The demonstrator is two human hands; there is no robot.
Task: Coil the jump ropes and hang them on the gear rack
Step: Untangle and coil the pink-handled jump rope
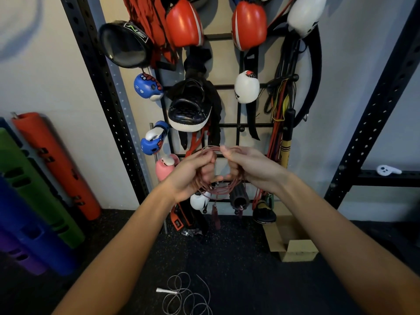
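Both hands up in front of the gear rack (229,125), holding one red jump rope (214,190) between them. Left hand (193,176) has its fingers (205,171) curled in and clamped round the left side of the coil, several loops bunched in the fist. Right hand (252,169) has its fingers (229,155) curled and clamped on the right side, thumb side up. The two sets of fingertips are near each other, with a small gap between. Rope loops arc just above the fingertips and sag just below both palms; what looks like a dark red handle (217,218) dangles straight down beneath the fingers. Coil is off the rack, not on any hook. Second rope, the white jump rope (181,294), lies loose on the black floor (238,280) well below the fingers, uncoiled, white handle (166,291) at its left. Beyond the fingertips the rack carries a black focus mitt (188,110), red boxing gloves (184,23), blue gloves (147,87), a white glove (246,86) and a pink glove (164,167) just left of the left fingers. Cardboard box (297,248) is below and right of the right hand. Orange roll (56,164) and other rolls are far left.
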